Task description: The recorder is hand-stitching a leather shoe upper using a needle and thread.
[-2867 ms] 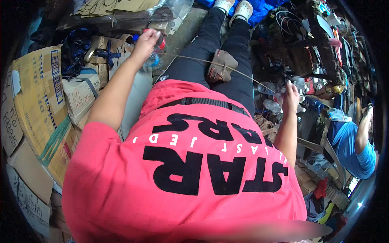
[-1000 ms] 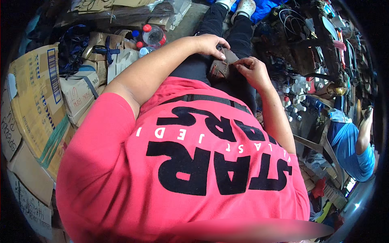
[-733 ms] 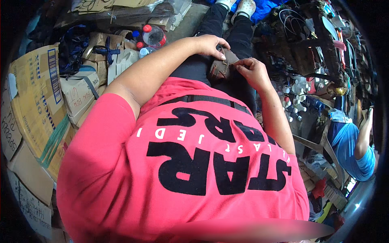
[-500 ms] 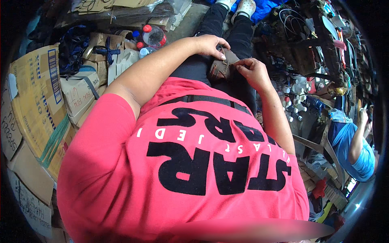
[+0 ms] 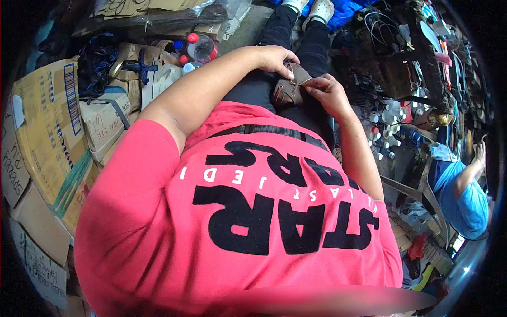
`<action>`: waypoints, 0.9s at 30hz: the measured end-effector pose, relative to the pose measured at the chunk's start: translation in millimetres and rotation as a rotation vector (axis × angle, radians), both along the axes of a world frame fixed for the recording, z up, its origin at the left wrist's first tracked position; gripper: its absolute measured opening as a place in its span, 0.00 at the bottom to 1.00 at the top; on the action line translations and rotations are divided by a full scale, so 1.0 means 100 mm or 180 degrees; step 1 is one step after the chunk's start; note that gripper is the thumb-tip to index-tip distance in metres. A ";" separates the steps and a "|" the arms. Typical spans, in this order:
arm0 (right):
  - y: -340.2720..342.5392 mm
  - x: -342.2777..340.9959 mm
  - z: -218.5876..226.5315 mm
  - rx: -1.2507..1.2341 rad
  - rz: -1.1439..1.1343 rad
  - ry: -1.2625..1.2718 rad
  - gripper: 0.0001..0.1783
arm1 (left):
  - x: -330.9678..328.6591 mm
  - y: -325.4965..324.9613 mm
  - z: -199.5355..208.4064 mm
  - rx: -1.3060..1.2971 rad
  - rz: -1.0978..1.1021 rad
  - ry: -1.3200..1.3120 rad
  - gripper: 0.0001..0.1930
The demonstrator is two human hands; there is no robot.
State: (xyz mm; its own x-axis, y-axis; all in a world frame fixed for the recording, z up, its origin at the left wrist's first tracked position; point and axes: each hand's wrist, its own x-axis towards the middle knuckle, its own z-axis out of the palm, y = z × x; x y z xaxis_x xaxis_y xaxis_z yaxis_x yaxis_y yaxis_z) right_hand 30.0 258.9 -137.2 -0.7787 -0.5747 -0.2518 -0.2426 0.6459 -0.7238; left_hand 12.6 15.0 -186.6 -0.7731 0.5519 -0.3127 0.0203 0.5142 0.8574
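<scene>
A small brown leather piece with stitching and lace-like cords, apparently a shoe upper (image 5: 299, 95), lies over my dark-trousered lap. My left hand (image 5: 275, 59) grips its far left edge, thumb pressed on the leather and fingers curled behind. At the right side of the piece, my right hand (image 5: 331, 96) is closed in a pinch, with a thin light-coloured lace (image 5: 303, 83) running from the leather to its fingertips. The underside of the leather is hidden.
Cardboard boxes (image 5: 50, 137) and a tied carton (image 5: 105, 124) are stacked at left. Plastic bottles (image 5: 202, 48) stand beyond my left forearm. Many small white-capped bottles (image 5: 388, 124) and a cluttered bench (image 5: 391, 68) fill the right, where a person in blue (image 5: 465, 195) works.
My right hand has shifted slightly, and the lace at its fingertips shows more clearly. My left hand keeps its hold. The other person's arm at right has moved.
</scene>
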 end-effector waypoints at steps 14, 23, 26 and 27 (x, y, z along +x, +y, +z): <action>-0.07 0.04 -0.32 -0.0698 -0.0371 -0.0466 0.10 | 0.06 0.00 0.02 -0.0399 0.0496 0.0414 0.27; 0.01 0.12 -0.20 -0.0775 -0.0087 0.0182 0.12 | 0.57 0.02 0.28 -0.0044 0.1058 0.1306 0.09; 0.03 0.03 -0.20 -0.0718 0.0039 -0.0082 0.13 | 0.60 0.02 0.34 -0.0148 0.1045 0.1376 0.06; 0.03 0.01 -0.20 -0.0690 0.0069 -0.0120 0.13 | 0.61 0.02 0.34 -0.0320 0.1004 0.1425 0.05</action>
